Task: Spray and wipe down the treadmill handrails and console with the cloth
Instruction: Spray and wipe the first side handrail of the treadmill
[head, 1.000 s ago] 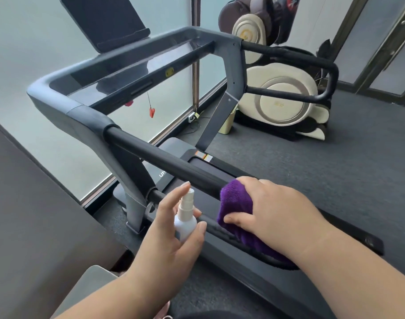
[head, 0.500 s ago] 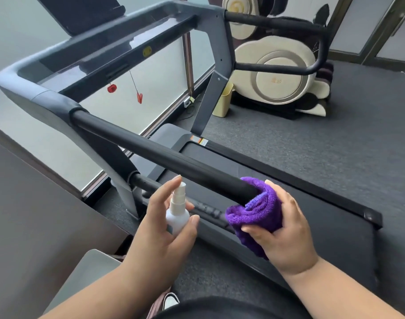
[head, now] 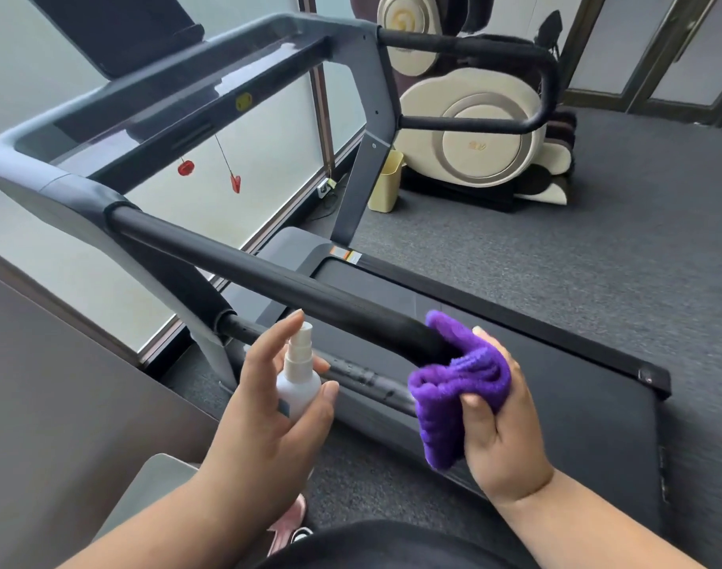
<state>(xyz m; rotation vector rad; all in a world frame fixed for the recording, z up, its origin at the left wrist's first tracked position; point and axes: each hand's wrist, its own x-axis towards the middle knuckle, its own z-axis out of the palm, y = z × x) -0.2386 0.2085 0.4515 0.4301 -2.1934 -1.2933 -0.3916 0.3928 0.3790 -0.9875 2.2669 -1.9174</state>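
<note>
My right hand (head: 501, 433) grips a folded purple cloth (head: 458, 388) at the near end of the treadmill's black left handrail (head: 269, 277), the cloth wrapped round the rail's tip. Just left of that rail end, my left hand (head: 260, 425) holds a small white spray bottle (head: 299, 377) upright, index finger raised beside the nozzle. The grey console frame (head: 211, 80) with its dark screen (head: 121, 22) stands at the upper left. The right handrail (head: 474, 47) curves at the upper right.
The treadmill belt (head: 536, 388) lies below the rail. A cream massage chair (head: 474, 133) and a yellow bin (head: 386, 182) stand on the grey carpet behind. Frosted windows run along the left; a dark panel (head: 55, 425) is at my near left. A red safety clip (head: 235, 183) hangs from the console.
My right hand has slid the cloth back along the left handrail to its near end. The left hand with the bottle has stayed beside the rail.
</note>
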